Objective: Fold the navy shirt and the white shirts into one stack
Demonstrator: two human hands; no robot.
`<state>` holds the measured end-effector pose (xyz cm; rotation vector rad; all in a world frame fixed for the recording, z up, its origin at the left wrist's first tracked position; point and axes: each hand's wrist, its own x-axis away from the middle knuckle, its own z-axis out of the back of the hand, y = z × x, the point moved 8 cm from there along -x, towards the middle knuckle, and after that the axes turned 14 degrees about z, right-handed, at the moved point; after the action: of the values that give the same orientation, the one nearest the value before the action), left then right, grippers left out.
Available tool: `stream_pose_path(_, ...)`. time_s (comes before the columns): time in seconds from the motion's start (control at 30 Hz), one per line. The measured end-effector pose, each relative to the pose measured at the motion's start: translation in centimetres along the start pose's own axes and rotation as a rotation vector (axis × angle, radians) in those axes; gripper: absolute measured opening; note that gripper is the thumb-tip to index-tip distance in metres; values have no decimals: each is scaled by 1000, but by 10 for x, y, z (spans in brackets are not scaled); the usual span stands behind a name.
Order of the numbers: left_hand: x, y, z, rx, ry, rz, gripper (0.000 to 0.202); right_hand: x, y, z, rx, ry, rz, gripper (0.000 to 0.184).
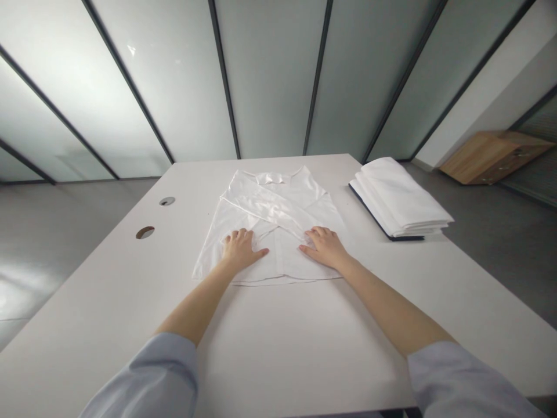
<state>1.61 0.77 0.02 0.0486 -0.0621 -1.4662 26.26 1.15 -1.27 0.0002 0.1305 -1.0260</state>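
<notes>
A white shirt point(278, 255) lies flat on the table, its collar at the far end and its hem toward me. The sleeves are folded inward and cross over the front of the body. My left hand point(241, 249) rests palm down on the left part of the shirt, fingers spread and thumb pointing right. On the right part, my right hand point(326, 248) lies palm down in the same way, thumb pointing left. Both hands touch the cloth near the lower sleeves, and neither grips it.
A stack of folded white cloth point(400, 191) with a dark layer beneath point(378, 223) sits at the table's right edge. Two round holes pierce the white table point(304, 342) at left. Frosted glass panels point(270, 75) stand behind, and a wooden cabinet point(483, 157) is at far right.
</notes>
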Motion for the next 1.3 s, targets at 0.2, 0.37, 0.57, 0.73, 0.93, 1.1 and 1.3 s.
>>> stream_pose_path(0.2, -8, -1, -21, -30, -55, 1, 112, -6, -2, -8, -5, 2, 54, 55)
stream_pose_path(0.37, -25, -5, -24, -17, -72, 45, 115, -15, 10, -13, -23, 6, 3, 57)
stream_pose_path(0.57, -3, 19, -4, 67, 105, -198, 74, -14, -19, 8, -108, 169, 206, 38)
stream_pose_path(0.73, 20, 41, -4, 100, 61, -405, 62, -9, -45, 14, -198, 161, 387, 30)
stream_pose_path(0.93, 20, 38, -12, 81, -31, -391, 96, -8, -44, 8, -210, 131, 385, 32)
stream_pose_path(1.1, 22, 37, -10, 129, -56, -452, 97, -6, -44, 7, -233, 119, 404, 40)
stream_pose_path(1.3, 32, 46, -1, 244, -26, -608, 89, -2, -44, 11, -258, 165, 436, 33)
